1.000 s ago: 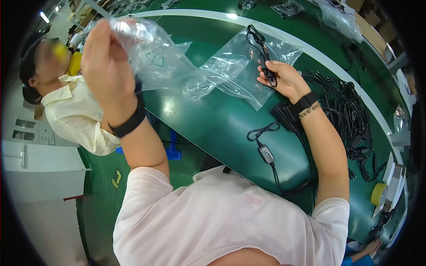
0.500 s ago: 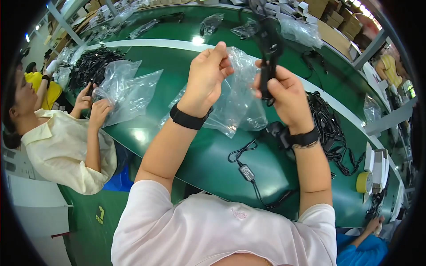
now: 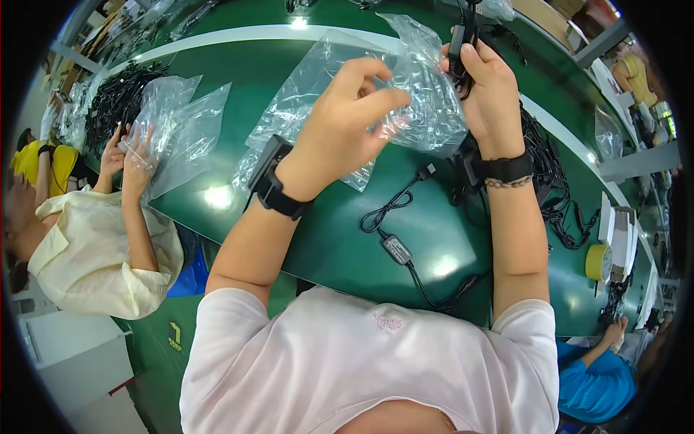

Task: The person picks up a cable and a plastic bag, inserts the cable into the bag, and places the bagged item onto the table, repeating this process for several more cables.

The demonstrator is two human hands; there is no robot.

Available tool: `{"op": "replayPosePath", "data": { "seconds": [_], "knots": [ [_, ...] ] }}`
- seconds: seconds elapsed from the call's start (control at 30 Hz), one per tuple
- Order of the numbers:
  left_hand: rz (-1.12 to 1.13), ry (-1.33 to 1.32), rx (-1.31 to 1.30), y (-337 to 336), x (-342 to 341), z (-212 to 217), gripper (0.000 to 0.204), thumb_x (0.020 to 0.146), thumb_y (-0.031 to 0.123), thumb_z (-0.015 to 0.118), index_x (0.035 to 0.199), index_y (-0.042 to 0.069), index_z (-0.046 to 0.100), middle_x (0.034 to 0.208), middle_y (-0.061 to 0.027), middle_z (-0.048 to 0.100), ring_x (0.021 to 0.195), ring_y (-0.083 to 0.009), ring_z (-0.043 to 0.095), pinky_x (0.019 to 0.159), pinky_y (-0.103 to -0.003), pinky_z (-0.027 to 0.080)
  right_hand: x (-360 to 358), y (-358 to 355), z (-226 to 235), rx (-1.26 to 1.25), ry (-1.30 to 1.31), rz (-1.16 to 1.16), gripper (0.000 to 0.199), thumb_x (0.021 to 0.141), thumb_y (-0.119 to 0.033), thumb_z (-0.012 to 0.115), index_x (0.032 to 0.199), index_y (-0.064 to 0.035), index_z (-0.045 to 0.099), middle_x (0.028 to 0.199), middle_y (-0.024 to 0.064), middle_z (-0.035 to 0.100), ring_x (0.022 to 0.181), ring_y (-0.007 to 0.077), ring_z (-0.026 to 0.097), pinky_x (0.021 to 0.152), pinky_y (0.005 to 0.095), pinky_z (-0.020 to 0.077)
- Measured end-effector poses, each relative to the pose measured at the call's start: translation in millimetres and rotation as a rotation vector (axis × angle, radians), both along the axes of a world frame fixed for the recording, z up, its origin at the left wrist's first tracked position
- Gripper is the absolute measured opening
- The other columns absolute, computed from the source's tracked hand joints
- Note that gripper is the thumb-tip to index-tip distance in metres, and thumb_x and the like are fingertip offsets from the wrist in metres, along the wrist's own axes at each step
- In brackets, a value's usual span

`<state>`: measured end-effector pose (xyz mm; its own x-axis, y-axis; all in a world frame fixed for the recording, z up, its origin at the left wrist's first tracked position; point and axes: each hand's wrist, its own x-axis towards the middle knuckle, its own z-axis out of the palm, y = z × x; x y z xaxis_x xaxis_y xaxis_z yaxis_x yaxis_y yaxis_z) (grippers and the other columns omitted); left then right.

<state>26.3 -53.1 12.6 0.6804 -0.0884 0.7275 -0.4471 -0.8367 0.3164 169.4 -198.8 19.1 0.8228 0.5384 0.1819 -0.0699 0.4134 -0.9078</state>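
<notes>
Black cable (image 3: 457,49), top cropped, held in right hand (image 3: 493,95); left hand (image 3: 338,124): hold unclear.

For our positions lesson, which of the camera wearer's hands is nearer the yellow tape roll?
Right. The right hand is beyond and left of the yellow tape roll; the left hand is farther left.

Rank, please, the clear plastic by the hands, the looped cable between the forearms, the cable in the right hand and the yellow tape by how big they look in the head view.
1. Clear plastic
2. Looped cable
3. Held cable, by its visible part; it meets the picture's top edge
4. Yellow tape
</notes>
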Motion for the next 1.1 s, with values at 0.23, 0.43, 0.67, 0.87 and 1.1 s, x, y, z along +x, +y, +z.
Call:
{"op": "replayPosePath", "data": {
  "seconds": [0.23, 0.43, 0.67, 0.87, 1.1],
  "knots": [
    [0.006, 0.114, -0.055, -21.5, -6.6, 11.6, 0.045, 0.058, 0.011, 0.077, 0.100, 0.010, 0.062, 0.102, -0.0080, 0.046, 0.071, -0.0173, 0.046, 0.063, -0.027, 0.043, 3.7, 2.0, -16.2, -0.041, 0.026, -0.061, 0.018, 0.090, -0.008, 0.047, 0.101, 0.0046, 0.054, 0.086, 0.0092, 0.060, 0.071, 0.0125, 0.057, 0.068, 0.0232, 0.0480],
    [0.062, 0.093, 0.054, -10.4, -0.4, -5.9, 0.016, 0.063, 0.009, 0.070, 0.076, 0.005, 0.061, 0.088, -0.0098, 0.053, 0.077, -0.0261, 0.052, 0.065, -0.034, 0.044, 2.8, 6.1, -16.3, -0.135, -0.102, -0.105, 0.018, 0.089, -0.009, 0.049, 0.100, 0.0023, 0.055, 0.087, 0.0066, 0.060, 0.069, 0.0112, 0.057, 0.063, 0.0199, 0.0437],
    [0.437, 0.230, -0.303, 7.9, 1.8, -5.6, 0.029, 0.065, 0.016, 0.073, 0.059, 0.002, 0.049, 0.060, -0.0117, 0.050, 0.056, -0.0272, 0.051, 0.051, -0.034, 0.041, -21.0, -8.0, 22.6, -0.135, -0.300, -0.101, 0.029, 0.086, -0.009, 0.050, 0.113, 0.0045, 0.052, 0.087, 0.0055, 0.059, 0.069, 0.0110, 0.053, 0.068, 0.0233, 0.0438],
    [0.472, 0.344, -0.540, 13.7, 2.4, -0.5, 0.042, 0.058, 0.023, 0.081, 0.057, 0.003, 0.045, 0.051, -0.0006, 0.044, 0.048, -0.0080, 0.039, 0.044, -0.024, 0.035, -55.2, -45.2, 46.6, -0.794, -0.769, -0.040, 0.033, 0.081, -0.002, 0.052, 0.113, 0.0016, 0.054, 0.076, 0.0036, 0.054, 0.065, 0.0080, 0.047, 0.062, 0.0206, 0.0405],
    [0.233, 0.401, -0.849, 16.0, 3.9, -4.9, 0.023, 0.074, 0.018, 0.071, 0.070, 0.003, 0.054, 0.060, 0.0037, 0.051, 0.051, -0.0009, 0.041, 0.044, -0.016, 0.031, -49.9, -69.0, 29.7, -0.824, -0.776, -0.092, 0.032, 0.079, -0.002, 0.055, 0.111, 0.0011, 0.055, 0.082, 0.0099, 0.059, 0.069, 0.0132, 0.050, 0.065, 0.0241, 0.0420]
  ]
}}
